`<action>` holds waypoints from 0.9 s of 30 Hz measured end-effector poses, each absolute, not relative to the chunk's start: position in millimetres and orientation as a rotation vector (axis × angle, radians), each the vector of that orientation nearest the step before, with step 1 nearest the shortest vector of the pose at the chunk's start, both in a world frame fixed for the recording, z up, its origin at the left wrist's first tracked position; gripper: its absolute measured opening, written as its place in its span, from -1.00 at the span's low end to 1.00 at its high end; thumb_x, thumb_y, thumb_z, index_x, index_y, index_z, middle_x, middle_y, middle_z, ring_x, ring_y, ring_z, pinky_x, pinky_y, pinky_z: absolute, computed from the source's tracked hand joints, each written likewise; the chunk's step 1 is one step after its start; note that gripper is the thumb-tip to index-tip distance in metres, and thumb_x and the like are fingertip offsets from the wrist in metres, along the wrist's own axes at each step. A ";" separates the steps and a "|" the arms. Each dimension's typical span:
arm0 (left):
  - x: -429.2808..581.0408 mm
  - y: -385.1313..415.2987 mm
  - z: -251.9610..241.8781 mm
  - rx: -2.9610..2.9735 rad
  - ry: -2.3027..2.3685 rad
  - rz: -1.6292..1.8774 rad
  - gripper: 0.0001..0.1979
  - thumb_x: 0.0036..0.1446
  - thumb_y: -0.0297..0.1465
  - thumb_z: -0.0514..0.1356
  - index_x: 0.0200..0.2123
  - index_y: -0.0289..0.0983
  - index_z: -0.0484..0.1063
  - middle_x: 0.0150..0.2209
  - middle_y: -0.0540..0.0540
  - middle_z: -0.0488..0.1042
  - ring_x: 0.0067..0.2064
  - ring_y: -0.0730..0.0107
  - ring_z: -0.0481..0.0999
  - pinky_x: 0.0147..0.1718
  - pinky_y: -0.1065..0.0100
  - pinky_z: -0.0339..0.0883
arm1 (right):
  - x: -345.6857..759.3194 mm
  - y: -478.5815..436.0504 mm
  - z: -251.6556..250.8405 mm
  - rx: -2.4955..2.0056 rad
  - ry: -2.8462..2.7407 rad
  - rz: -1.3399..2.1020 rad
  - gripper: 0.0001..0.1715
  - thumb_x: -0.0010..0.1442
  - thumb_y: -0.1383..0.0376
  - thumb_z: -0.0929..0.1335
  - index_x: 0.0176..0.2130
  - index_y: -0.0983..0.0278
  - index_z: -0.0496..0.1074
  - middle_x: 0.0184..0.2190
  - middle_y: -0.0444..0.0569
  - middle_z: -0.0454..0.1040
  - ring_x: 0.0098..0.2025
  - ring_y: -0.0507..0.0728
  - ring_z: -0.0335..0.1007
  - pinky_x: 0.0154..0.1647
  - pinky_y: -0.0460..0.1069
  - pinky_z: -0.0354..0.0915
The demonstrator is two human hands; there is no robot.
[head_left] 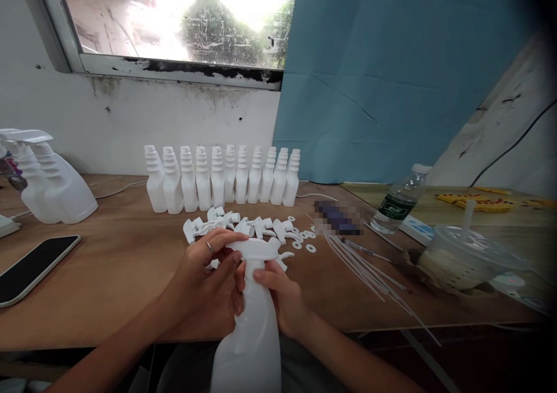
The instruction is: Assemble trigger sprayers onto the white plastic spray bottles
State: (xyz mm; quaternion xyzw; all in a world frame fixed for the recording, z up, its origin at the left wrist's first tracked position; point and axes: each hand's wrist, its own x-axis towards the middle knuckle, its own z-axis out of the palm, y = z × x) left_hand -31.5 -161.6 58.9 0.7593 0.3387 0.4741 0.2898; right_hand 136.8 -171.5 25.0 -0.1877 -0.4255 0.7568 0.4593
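A white spray bottle (255, 335) stands slightly tilted in front of me at the table's front edge, with a white trigger spray head (255, 249) on its neck. My left hand (217, 265), a ring on one finger, grips the spray head from the left. Around the bottle's neck, just below the head, my right hand (282, 294) is closed. Behind my hands lies a pile of loose white trigger heads (261, 227), partly covered by them. Small white washers (310, 248) are scattered right of the pile.
A row of white bottles without heads (202, 178) lines the back. Assembled spray bottles (56, 178) and a phone (37, 268) are at left. Thin white tubes (369, 268), a screwdriver-like tool (363, 248), a water bottle (398, 201) and a lidded cup (461, 259) are at right.
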 end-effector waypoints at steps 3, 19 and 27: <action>-32.0 -161.6 58.1 2.008 0.892 1.262 -0.78 0.28 -0.38 0.12 -0.04 -0.20 0.45 -0.13 -0.11 0.43 -0.31 0.45 0.52 -0.33 0.41 0.44 | 136.2 -171.6 23.9 -0.508 -1.081 1.863 -0.67 0.05 0.11 0.43 -0.46 0.33 0.38 -0.66 -0.06 0.41 -0.60 0.08 0.34 -0.55 -0.06 0.27; -26.5 -164.0 56.6 1.882 0.810 1.280 -0.77 0.30 -0.35 0.09 0.00 -0.20 0.40 -0.15 -0.11 0.44 -0.45 0.51 0.54 -0.40 0.41 0.49 | 133.3 -172.4 22.7 -0.466 -0.954 1.828 -0.63 0.07 0.06 0.43 -0.40 0.33 0.43 -0.62 -0.05 0.44 -0.58 0.09 0.37 -0.50 -0.03 0.34; -23.9 -168.1 54.0 1.740 0.743 1.217 -0.72 0.32 -0.29 0.07 0.06 -0.20 0.34 -0.17 -0.12 0.48 -0.61 0.57 0.47 -0.50 0.40 0.50 | 134.7 -170.4 18.1 -0.511 -1.039 1.861 -0.59 0.13 0.07 0.41 -0.51 0.37 0.43 -0.70 -0.05 0.39 -0.64 0.05 0.32 -0.58 -0.07 0.27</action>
